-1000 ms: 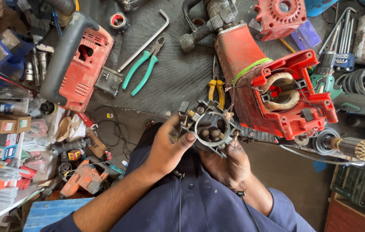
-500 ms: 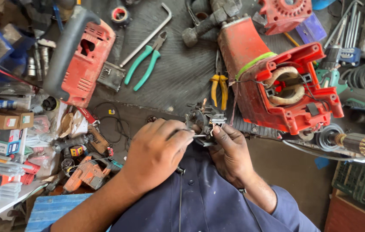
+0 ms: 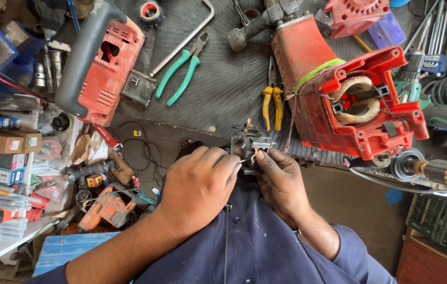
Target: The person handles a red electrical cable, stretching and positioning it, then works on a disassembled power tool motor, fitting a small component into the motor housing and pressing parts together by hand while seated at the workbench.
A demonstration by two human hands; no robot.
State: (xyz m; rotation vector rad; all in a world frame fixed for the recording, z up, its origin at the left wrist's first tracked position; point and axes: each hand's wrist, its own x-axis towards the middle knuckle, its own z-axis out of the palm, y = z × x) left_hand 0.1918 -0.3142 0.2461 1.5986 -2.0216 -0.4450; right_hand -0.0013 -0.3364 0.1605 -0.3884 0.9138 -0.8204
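Both hands, left hand point(image 3: 197, 184) and right hand point(image 3: 281, 181), grip 1 small metal part point(image 3: 252, 143) beside the red tool housing point(image 3: 339, 100).

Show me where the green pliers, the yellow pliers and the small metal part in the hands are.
green pliers point(image 3: 177, 79), head view, on one handle.
yellow pliers point(image 3: 272, 105), head view, between handles.
small metal part point(image 3: 252, 142), head view, on its dark frame.

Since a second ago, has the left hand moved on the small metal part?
Yes. The left hand has closed over the small metal part, covering most of it; the big red housing beside it stays put.
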